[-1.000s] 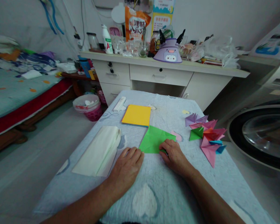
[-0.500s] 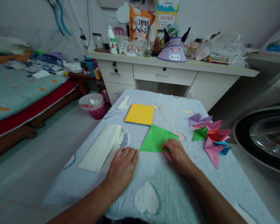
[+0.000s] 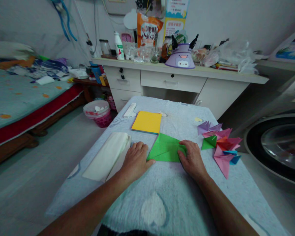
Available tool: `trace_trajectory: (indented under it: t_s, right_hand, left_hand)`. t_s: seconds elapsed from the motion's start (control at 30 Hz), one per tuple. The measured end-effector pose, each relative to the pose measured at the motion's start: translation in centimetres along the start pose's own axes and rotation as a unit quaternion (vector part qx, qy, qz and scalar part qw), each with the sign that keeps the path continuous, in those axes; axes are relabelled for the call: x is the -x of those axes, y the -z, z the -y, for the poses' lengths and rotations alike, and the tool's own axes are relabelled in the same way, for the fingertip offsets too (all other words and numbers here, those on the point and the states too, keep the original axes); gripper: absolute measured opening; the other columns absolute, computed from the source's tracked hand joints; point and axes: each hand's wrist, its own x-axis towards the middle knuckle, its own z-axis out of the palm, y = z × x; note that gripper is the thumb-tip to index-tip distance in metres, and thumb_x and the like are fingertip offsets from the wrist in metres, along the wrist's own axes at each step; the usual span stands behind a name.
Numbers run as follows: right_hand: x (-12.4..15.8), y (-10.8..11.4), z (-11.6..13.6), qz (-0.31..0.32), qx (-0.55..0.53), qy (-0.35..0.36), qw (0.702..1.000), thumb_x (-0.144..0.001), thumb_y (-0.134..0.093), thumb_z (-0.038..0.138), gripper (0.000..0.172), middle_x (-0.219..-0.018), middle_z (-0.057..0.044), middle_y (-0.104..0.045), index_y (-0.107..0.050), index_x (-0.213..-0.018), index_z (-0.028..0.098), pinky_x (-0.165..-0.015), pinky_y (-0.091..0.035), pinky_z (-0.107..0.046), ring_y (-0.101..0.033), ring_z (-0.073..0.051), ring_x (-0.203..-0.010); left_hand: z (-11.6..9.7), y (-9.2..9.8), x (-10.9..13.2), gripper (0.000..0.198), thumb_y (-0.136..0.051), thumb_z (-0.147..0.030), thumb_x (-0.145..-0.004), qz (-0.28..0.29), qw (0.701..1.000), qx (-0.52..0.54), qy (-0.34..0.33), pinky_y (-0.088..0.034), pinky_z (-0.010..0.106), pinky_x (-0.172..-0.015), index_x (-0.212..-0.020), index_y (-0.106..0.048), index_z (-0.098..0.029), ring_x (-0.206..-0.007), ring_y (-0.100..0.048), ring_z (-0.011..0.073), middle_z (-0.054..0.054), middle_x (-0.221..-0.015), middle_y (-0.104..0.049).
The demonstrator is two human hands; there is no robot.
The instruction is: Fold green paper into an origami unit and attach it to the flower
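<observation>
A folded sheet of green origami paper (image 3: 166, 149) lies flat on the cloth-covered table, a crease running across it. My left hand (image 3: 137, 157) rests palm down at its left corner, fingers stretched out and thumb touching the corner. At the right end, my right hand (image 3: 192, 158) grips the paper's edge, with thumb and forefinger on either side of a folded part; its other fingers are partly hidden. Just behind the green sheet sits a stack of square paper (image 3: 147, 122), yellow on top. Folded white paper (image 3: 105, 157) lies beside my left hand.
Folded origami pieces (image 3: 221, 142) in several colours sit at the right. A white narrow box (image 3: 129, 110) is near the far left corner. Beyond stands a cluttered white desk (image 3: 152, 78); a pink bin (image 3: 99, 113) stands left, a washing machine (image 3: 280, 137) right.
My left hand has moved forward onto the paper's left corner, its thumb now stretched out. My right hand has shifted right to the sheet's edge, with thumb and forefinger spread wider.
</observation>
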Motion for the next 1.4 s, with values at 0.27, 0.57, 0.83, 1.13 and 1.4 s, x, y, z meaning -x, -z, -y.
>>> trace_trajectory:
  t_s: [0.27,0.57,0.83,1.13,1.4]
  right_hand:
    - [-0.2,-0.3,-1.8,0.003,0.024,-0.119,0.993,-0.087,-0.048,0.027,0.046,-0.113,-0.014,-0.066,-0.047,-0.131,0.015,-0.092,-0.038,-0.052,-0.054,-0.032,-0.106]
    - [-0.4,1.3,-1.3,0.003,-0.166,-0.170,0.971,-0.085,-0.053,0.033,0.021,-0.088,-0.007,-0.069,-0.064,-0.096,0.019,-0.071,-0.047,-0.034,-0.062,-0.022,-0.078]
    - [-0.2,0.3,-0.8,0.009,-0.436,-0.243,0.866,-0.077,-0.068,0.040,0.022,-0.063,0.004,-0.052,-0.059,-0.079,0.020,-0.045,-0.034,-0.022,-0.045,-0.010,-0.050]
    - [-0.1,0.2,0.2,0.055,-0.529,-0.255,0.808,-0.074,-0.071,0.042,0.026,-0.062,0.003,-0.055,-0.058,-0.078,0.020,-0.049,-0.043,-0.024,-0.050,-0.011,-0.051]
    - [-0.3,0.1,-0.3,0.012,-0.549,-0.278,0.788,-0.071,-0.074,0.040,0.026,-0.064,0.004,-0.054,-0.059,-0.080,0.021,-0.048,-0.042,-0.023,-0.049,-0.011,-0.051]
  left_hand:
    - [0.2,-2.0,-1.4,0.024,-0.072,-0.026,-0.069,-0.043,0.992,0.113,0.022,-0.041,0.037,-0.085,-0.086,-0.056,-0.019,-0.095,-0.050,0.0235,0.003,-0.095,-0.057]
    - [0.8,-2.1,-1.5,0.025,-0.053,-0.010,-0.079,-0.142,0.954,0.263,0.025,-0.046,0.037,-0.088,-0.102,-0.051,-0.020,-0.094,-0.059,0.0189,0.002,-0.092,-0.061]
    - [-1.7,-1.4,0.0,0.046,-0.046,-0.007,-0.084,-0.193,0.952,0.201,-0.131,-0.049,0.039,-0.095,-0.128,-0.044,-0.020,-0.116,-0.055,0.0219,0.013,-0.136,-0.050]
    - [-2.2,-2.5,-0.3,0.063,-0.052,-0.007,-0.080,-0.061,0.955,0.254,-0.139,-0.054,0.028,-0.073,-0.139,-0.034,-0.022,-0.063,-0.058,0.0082,0.009,-0.126,-0.059]
    - [-1.5,-2.1,0.1,0.032,-0.045,0.002,-0.076,-0.138,0.944,0.212,-0.213,-0.050,0.025,-0.073,-0.091,-0.064,-0.018,-0.083,-0.061,0.0138,0.003,-0.089,-0.060]
